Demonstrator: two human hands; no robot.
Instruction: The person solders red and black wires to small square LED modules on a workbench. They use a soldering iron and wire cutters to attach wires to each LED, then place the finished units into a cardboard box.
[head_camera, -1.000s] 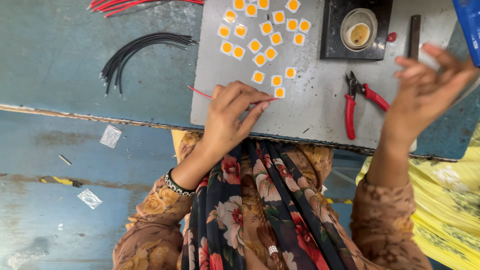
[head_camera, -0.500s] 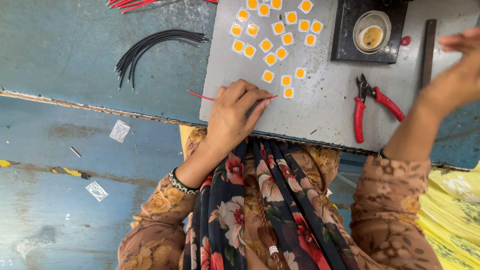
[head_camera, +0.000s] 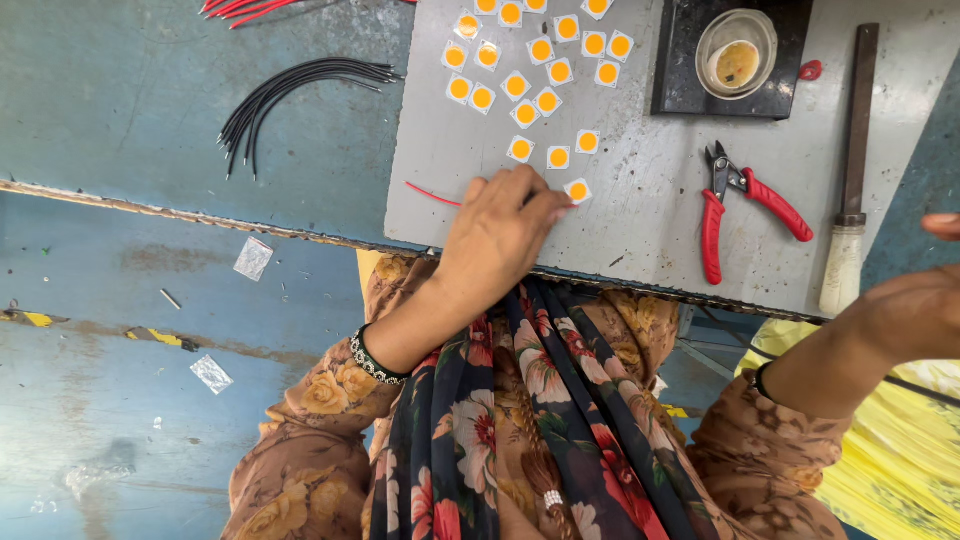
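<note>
On the grey metal plate (head_camera: 640, 210) lying on the blue tabletop (head_camera: 150, 110) we log our left hand (head_camera: 500, 235), its grip pinched together on a thin red wire (head_camera: 432, 194) whose free end juts left of the hand, fingertips just beside the nearest small white square chip with an orange centre (head_camera: 577, 190). Right of that hand lie red-handled cutting pliers (head_camera: 735, 205) and a wooden-handled metal file (head_camera: 850, 180); our right hand (head_camera: 915, 310) hangs off the plate's right edge, fingers loosely curled, holding nothing we can see.
</note>
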